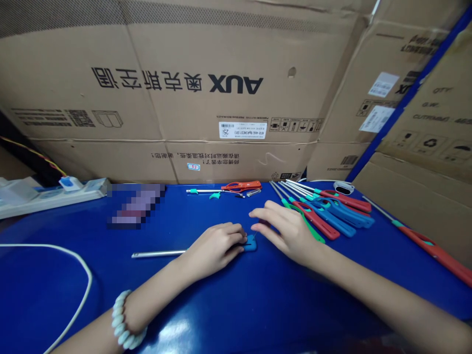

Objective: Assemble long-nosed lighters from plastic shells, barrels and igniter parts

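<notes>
My left hand [221,246] is closed over a blue long-nosed gas lighter [250,244] lying on the blue table. The lighter's metal tube [158,254] sticks out to the left beneath my wrist, and the butt of its handle shows beyond my fingertips. Just above that butt, my right hand [285,228] hovers with thumb and index finger apart. A thin, wire-like line runs from the handle end up towards my right fingertips; whether they touch it is unclear. My left fingers hide the middle of the lighter.
Several assembled lighters [335,214] fan out at the right, with a red lighter [431,246] farther right. An orange handle shell [243,186] and small parts lie at the back. Cardboard [177,113] walls the rear. A power strip [55,196] and white cable [86,275] are left.
</notes>
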A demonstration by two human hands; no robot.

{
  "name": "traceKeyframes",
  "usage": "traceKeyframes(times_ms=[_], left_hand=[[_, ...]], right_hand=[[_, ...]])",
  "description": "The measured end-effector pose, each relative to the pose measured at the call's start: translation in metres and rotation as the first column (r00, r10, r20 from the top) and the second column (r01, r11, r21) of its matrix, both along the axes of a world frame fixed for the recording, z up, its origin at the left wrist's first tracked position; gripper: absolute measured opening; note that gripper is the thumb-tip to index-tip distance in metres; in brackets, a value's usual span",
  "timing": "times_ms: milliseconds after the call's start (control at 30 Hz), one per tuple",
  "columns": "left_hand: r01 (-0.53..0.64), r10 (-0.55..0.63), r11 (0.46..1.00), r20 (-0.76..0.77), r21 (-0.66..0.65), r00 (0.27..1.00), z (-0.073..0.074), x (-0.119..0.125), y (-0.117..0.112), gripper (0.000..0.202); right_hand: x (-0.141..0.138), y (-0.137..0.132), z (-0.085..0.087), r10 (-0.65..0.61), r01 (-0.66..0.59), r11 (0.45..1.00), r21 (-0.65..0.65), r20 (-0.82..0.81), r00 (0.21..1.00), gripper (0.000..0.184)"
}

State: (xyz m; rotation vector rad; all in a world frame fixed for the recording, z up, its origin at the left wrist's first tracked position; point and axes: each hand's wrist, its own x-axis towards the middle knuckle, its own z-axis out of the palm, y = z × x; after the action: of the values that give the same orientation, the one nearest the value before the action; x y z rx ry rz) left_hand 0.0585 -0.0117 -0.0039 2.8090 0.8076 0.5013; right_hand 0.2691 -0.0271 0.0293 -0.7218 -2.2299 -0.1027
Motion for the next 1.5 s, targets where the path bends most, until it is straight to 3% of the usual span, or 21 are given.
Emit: traceKeyframes(times_ms=[200,467,667,733,867,933,1100,1200,1300,1367,1433,1500], left_hand=[[0.013,-0.012,1.0,0.02,-0.028,1.0,0.0,0.0,0.0,0.013],[0.003,-0.003,1.0,0.004,-0.009,1.0,0.001,0.0,-0.001,0.013],[-0.002,0.002,1.0,0.008,-0.024,1.0,0.002,0.0,-0.001,0.013],[-0.001,0.002,1.0,0.009,-0.021,1.0,0.001,0.0,-0.001,0.014],[0.002,-0.002,1.0,0.0,-0.008,1.0,0.0,-0.001,-0.001,0.014],[0.001,-0.001,1.0,-0.001,-0.005,1.0,0.0,-0.001,-0.001,0.013],[-0.002,0.002,1.0,0.011,-0.002,1.0,0.0,-0.001,-0.001,0.013],[-0.005,0.005,1.0,0.01,-0.008,1.0,0.001,0.0,-0.001,0.013],[-0.006,0.006,1.0,0.005,-0.007,1.0,0.001,0.0,-0.002,0.012],[-0.002,0.002,1.0,-0.001,-0.006,1.0,0.001,0.0,-0.001,0.013],[0.002,-0.002,1.0,-0.004,-0.003,1.0,0.0,-0.001,-0.001,0.013],[0.002,-0.002,1.0,-0.006,0.002,1.0,0.0,-0.001,-0.001,0.013]], right_hand=[[0.0,0.0,0.01,0.101,-0.103,0.978,-0.183,-0.022,0.995,0.037],[-0.001,0.006,0.011,0.003,0.0,0.999,-0.034,0.091,0.996,0.014],[-0.001,0.009,0.03,0.114,-0.07,0.968,-0.24,0.173,0.978,0.027],[-0.002,0.012,0.027,0.109,-0.071,0.976,-0.204,0.183,0.977,0.021],[-0.004,0.015,0.018,0.016,-0.014,1.0,-0.01,0.198,0.98,0.014],[-0.005,0.014,0.019,-0.005,0.008,1.0,-0.015,0.204,0.979,0.015],[-0.004,0.012,0.028,0.097,-0.063,0.974,-0.218,0.15,0.984,0.024],[-0.004,0.015,0.021,0.036,-0.015,0.992,-0.126,0.163,0.986,0.011],[-0.003,0.016,0.016,-0.046,0.048,0.999,-0.005,0.202,0.978,0.017],[-0.002,0.015,0.019,-0.021,0.033,0.998,-0.055,0.209,0.978,0.024],[-0.002,0.013,0.025,0.069,-0.033,0.982,-0.189,0.188,0.98,0.033],[-0.003,0.012,0.029,0.138,-0.092,0.958,-0.271,0.158,0.978,0.033]])
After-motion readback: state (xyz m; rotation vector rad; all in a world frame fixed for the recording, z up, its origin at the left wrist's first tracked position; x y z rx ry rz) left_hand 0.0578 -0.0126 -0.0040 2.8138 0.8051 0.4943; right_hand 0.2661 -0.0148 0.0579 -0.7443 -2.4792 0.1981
